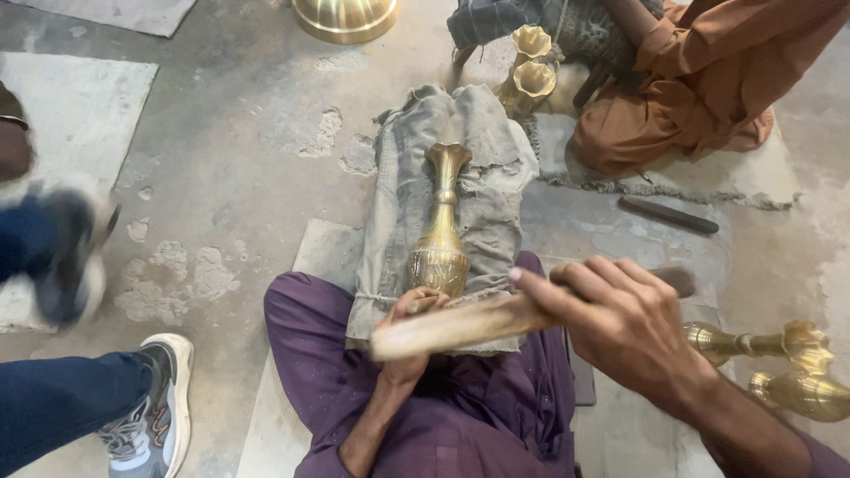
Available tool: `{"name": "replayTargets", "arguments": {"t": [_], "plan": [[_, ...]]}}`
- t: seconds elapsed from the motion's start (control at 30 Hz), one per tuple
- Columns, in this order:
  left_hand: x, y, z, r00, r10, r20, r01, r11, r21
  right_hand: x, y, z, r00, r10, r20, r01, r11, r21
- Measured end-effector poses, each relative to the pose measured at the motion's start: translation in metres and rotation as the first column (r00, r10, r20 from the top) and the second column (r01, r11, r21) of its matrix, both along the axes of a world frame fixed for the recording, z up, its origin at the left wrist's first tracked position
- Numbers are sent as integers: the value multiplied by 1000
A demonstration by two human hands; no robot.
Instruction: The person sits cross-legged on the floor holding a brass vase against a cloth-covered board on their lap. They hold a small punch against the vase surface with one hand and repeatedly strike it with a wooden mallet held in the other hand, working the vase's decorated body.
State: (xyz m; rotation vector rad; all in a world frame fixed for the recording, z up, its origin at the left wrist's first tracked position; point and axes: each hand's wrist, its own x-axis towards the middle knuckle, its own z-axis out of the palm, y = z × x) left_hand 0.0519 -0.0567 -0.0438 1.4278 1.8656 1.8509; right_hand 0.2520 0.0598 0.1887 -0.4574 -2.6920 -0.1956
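Step in hand: chasing/engraving the brass vase. The vase lies on its side on a grey cloth pad over the person's purple-clad lap, mouth pointing away, belly nearest the body.

Left hand is curled tight at the foot of the vase — it looks pinched around a small tool set against the belly, but the tip is hidden, so it is hard to say exactly what it grips. Right hand is wrapped shut around the handle of a long wooden mallet, index finger stretched along the shaft; the mallet lies crosswise just above the left hand, blurred.

Judgement: mid-strike phase, mallet driving the tool in the left hand. Next move calls for a short controlled tap square on the tool head, left hand keeping the vase from rolling on the cloth — a round belly on soft padding will want to turn.

Around: two more vases lie on the floor to the right, two flared ones stand beyond the pad beside a seated person in orange, a dark bar lies on the floor, a brass bowl sits at the top edge. At left, someone's jeans and sneaker.
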Motion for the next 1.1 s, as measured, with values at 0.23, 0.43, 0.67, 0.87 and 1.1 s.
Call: {"name": "replayTargets", "arguments": {"t": [0.23, 0.43, 0.67, 0.87, 1.1], "plan": [[-21, 12, 18, 978, -97, 183, 75, 990, 123, 15, 8, -26, 990, -139, -6, 138, 986, -98], [-59, 31, 47, 890, -325, 318, 363, 930, -64, 18, 19, -115, 798, -359, -484, -354, 371, -858], [-70, 47, 68, 824, -518, 230, 561, 804, -198, -4, 10, -193, 793, -433, -428, -431, 97, -897], [-74, 57, 75, 788, -591, 170, 615, 744, -263, 22, 28, -186, 872, -486, -66, 36, 197, -980], [-74, 59, 79, 799, -590, 117, 593, 739, -320, 39, 49, -145, 937, -323, -134, 180, 774, -607]]}}
